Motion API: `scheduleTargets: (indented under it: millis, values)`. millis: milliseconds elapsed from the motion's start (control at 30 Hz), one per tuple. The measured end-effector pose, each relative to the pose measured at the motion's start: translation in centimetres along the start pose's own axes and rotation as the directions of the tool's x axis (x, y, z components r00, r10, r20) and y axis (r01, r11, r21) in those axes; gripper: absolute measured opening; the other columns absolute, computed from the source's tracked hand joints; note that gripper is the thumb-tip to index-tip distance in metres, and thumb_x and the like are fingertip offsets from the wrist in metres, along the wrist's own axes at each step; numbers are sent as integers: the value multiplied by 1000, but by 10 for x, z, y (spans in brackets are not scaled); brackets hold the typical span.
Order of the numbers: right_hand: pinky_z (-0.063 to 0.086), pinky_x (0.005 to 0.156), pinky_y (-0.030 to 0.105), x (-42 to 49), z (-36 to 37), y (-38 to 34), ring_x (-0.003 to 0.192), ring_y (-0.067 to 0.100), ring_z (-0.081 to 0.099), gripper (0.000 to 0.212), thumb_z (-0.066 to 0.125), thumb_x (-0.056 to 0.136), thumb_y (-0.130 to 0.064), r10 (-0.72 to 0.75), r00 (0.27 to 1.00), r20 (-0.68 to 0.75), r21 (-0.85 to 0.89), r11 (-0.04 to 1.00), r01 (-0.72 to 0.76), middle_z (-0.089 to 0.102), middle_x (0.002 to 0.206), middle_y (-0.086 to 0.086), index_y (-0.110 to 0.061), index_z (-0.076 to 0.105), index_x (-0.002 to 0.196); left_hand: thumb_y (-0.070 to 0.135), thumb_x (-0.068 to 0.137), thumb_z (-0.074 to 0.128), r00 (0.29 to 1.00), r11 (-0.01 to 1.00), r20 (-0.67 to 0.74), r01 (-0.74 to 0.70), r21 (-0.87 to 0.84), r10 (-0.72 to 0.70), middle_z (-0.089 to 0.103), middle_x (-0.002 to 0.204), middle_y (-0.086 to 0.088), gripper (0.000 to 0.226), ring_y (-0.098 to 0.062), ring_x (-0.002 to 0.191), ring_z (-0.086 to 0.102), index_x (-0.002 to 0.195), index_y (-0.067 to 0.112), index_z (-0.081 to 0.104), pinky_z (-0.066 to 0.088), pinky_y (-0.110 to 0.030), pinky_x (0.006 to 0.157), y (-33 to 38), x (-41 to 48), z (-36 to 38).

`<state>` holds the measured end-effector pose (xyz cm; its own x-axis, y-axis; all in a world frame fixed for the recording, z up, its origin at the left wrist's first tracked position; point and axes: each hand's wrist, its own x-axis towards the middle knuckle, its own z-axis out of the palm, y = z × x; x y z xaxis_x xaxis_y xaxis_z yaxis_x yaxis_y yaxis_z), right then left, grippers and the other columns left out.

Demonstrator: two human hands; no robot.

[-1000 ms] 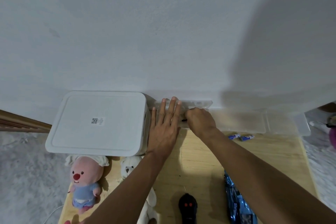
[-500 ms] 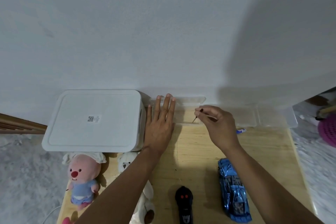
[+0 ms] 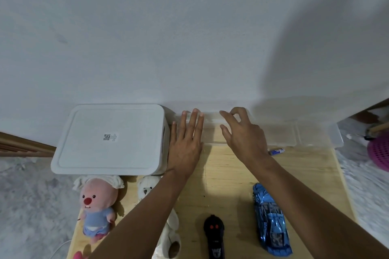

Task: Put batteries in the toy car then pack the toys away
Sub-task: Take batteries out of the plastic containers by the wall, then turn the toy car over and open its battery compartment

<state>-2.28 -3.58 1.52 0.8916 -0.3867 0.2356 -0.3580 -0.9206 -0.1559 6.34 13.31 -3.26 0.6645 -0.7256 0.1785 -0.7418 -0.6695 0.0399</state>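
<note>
1. The left hand [image 3: 185, 145] lies flat, fingers straight and together, palm down on the wooden table [image 3: 227, 185] with its fingertips on the left end of a clear plastic case [image 3: 280, 134] by the wall. It grips nothing; it seems to steady the case.
2. The right hand [image 3: 242, 134] hovers over the same case, fingers spread and curled, thumb apart. Nothing shows between its fingers.
3. Just right of the right wrist a small blue battery [image 3: 277, 150] lies on the table, touching or nearly touching the case's front edge; its long axis runs roughly left to right.
4. The step looks like fetching something from the case. To do it well, the flat hand should press the case against the table so it does not slide, and the right hand should pinch lightly, since the parts are small.
5. The blue toy car [image 3: 270, 219] sits wheels down near the front right. Its long axis runs almost front to back, the far end tilted slightly left; which end is the nose I cannot tell.
6. A black remote [image 3: 214, 235] lies left of it, parallel.
7. Farther left stand a white lidded box [image 3: 109, 139], a white bear [image 3: 147, 189] and a pink plush [image 3: 95, 204].
</note>
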Motion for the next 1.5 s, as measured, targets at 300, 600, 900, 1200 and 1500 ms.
scheduleTargets:
  millis: [300, 600, 900, 1200, 1500]
  values:
    - [53, 48, 32, -25, 12, 1, 61, 24, 66, 23, 67, 94, -27, 25, 999, 41, 145, 989, -31, 64, 115, -10, -26, 64, 117, 16, 81, 77, 1000, 999, 23, -3, -50, 4, 24, 169, -20, 95, -44, 156, 21, 162, 11, 27, 35, -59, 120, 13, -38, 1]
    - [55, 52, 36, -39, 33, 1, 55, 27, 62, 20, 64, 94, -18, 56, 983, 176, 147, 986, -83, 63, 116, -8, -26, 63, 113, 27, 84, 75, 980, 997, 199, 11, -78, 5, 35, 164, -21, 87, -43, 152, 33, 159, 8, 35, 46, -54, 114, 13, -59, 5]
    - [53, 69, 32, -66, -14, 5, 81, 15, 68, 23, 60, 96, -34, 112, 962, 251, 293, 938, -186, 65, 114, -9, -31, 64, 118, 32, 88, 70, 975, 987, 223, 42, -157, -6, 44, 158, -18, 74, -41, 147, 41, 154, 11, 42, 44, -54, 115, 20, -58, -22]
    - [55, 86, 36, -204, -64, 98, 110, 14, 65, 56, 63, 89, -47, 176, 776, 606, 169, 925, -341, 66, 125, -12, -50, 41, 140, 52, 99, 50, 829, 894, 457, -111, -434, 324, 45, 154, -3, 62, -26, 134, 50, 154, 24, 39, 44, -43, 107, 120, -95, -48]
    - [51, 87, 30, -240, -54, 118, 101, 12, 64, 61, 62, 94, -42, 120, 726, 677, 376, 792, -481, 67, 122, -7, -54, 33, 147, 50, 100, 56, 770, 910, 591, 30, -413, 243, 9, 171, -13, 73, -39, 133, 53, 162, 26, 23, 48, -47, 107, 180, -127, -32]
